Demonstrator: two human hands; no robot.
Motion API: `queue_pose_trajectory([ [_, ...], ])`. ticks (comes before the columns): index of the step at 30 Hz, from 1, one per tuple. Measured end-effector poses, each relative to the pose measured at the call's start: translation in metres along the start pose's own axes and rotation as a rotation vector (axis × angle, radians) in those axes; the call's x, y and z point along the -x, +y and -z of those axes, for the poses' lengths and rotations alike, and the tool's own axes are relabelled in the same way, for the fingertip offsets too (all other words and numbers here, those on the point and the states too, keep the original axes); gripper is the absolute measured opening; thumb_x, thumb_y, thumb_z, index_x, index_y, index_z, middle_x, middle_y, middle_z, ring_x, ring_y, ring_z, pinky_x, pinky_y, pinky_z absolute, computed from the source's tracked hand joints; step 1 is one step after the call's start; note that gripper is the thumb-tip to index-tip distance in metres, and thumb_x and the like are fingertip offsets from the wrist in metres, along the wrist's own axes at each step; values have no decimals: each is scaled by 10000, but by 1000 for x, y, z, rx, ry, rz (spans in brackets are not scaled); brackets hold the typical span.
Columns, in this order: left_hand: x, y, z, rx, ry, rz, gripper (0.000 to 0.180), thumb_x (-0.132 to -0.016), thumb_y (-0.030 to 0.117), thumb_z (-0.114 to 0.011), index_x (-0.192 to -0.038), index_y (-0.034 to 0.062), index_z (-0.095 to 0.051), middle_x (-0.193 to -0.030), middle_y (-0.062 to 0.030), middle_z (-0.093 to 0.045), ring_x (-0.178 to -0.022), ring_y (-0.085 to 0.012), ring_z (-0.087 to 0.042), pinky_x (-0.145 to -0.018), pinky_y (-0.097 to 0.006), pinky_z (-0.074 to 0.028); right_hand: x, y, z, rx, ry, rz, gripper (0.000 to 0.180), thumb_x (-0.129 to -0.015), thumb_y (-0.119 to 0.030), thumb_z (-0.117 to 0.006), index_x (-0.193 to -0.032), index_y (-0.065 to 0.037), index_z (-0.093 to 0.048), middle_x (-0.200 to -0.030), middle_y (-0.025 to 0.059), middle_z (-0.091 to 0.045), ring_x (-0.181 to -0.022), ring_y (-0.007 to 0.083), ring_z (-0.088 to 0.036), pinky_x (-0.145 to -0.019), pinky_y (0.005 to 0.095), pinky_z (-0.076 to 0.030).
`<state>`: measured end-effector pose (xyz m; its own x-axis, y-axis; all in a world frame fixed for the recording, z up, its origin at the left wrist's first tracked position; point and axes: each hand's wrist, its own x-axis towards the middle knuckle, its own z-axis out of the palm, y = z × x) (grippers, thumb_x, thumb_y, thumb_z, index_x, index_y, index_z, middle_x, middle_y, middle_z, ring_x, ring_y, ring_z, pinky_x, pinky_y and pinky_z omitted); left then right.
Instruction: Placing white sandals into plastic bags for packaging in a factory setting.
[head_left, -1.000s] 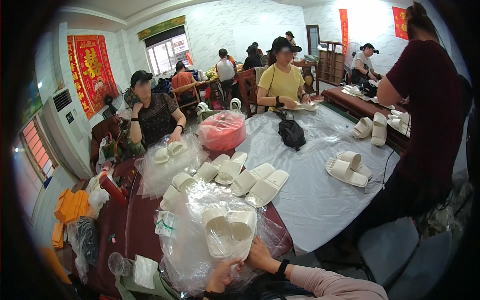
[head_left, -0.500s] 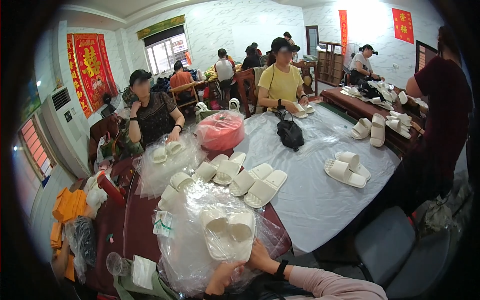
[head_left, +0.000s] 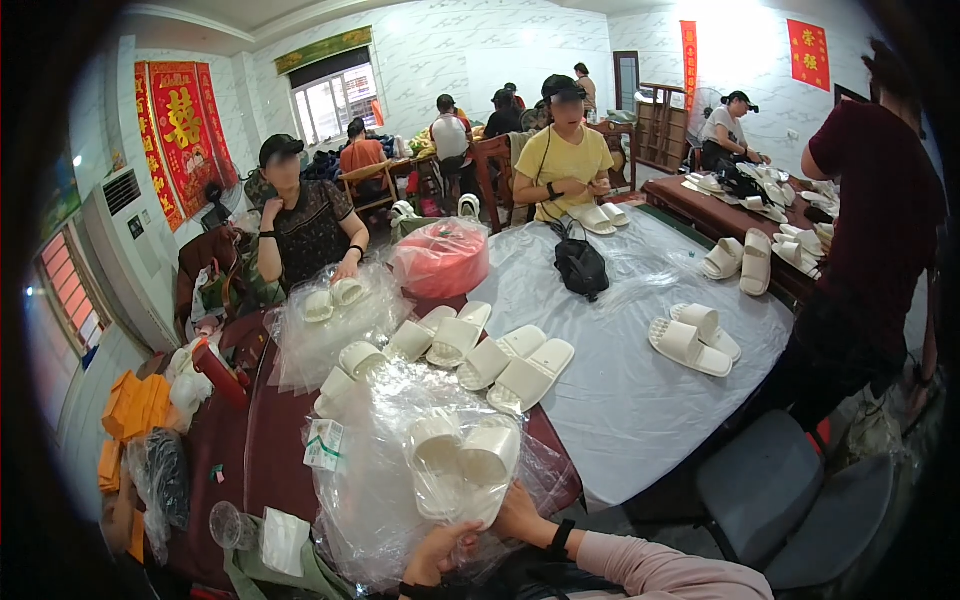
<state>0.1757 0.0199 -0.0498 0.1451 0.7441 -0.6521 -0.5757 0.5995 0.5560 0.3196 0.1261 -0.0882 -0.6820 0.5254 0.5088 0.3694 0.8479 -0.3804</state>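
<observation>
A pair of white slide slippers [head_left: 463,465] lies at the front of the table, toes toward me, with clear plastic around it. Curled at the near end of the left slipper is my left hand [head_left: 443,548], its fingers closed on the edge of the clear plastic bag [head_left: 375,505]. My right hand [head_left: 516,514] grips the near right side of the pair, fingers partly hidden behind the slippers. Beyond them, several white slippers [head_left: 530,375] stand in a row across the table.
A small white-and-green box [head_left: 324,445] sits left of the bag, and a clear plastic cup [head_left: 230,525] lies near the front left. Across the table are a red plastic-wrapped bundle [head_left: 440,260] and a black bag [head_left: 581,268]. Grey chairs [head_left: 765,490] stand at right. Several people work around.
The slippers in my hands have shifted slightly right, and my left hand a little left. Across the table, the person in yellow has lifted their hands off a pair. The person in dark red has turned.
</observation>
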Motion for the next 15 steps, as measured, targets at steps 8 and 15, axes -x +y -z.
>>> queue_pose_trajectory([
  [8, 1, -14, -13, 133, -190, 139, 201, -906, 266, -570, -841, 88, -502, -606, -2, -446, -574, -137, -458, -569, -280, -378, 13, 15, -18, -288, 88, -39, 399, -764, -325, -597, -1075, -75, -613, -1095, 145, -617, -1027, 336, -567, -916, 426, -415],
  [15, -6, -20, -12, 124, -295, 141, 234, -937, 242, -520, -773, 82, -471, -643, -13, -452, -591, -132, -457, -566, -270, -380, 14, 15, -18, -302, 84, -32, 430, -747, -342, -620, -1076, -64, -618, -1104, 159, -614, -1043, 338, -557, -920, 443, -408],
])
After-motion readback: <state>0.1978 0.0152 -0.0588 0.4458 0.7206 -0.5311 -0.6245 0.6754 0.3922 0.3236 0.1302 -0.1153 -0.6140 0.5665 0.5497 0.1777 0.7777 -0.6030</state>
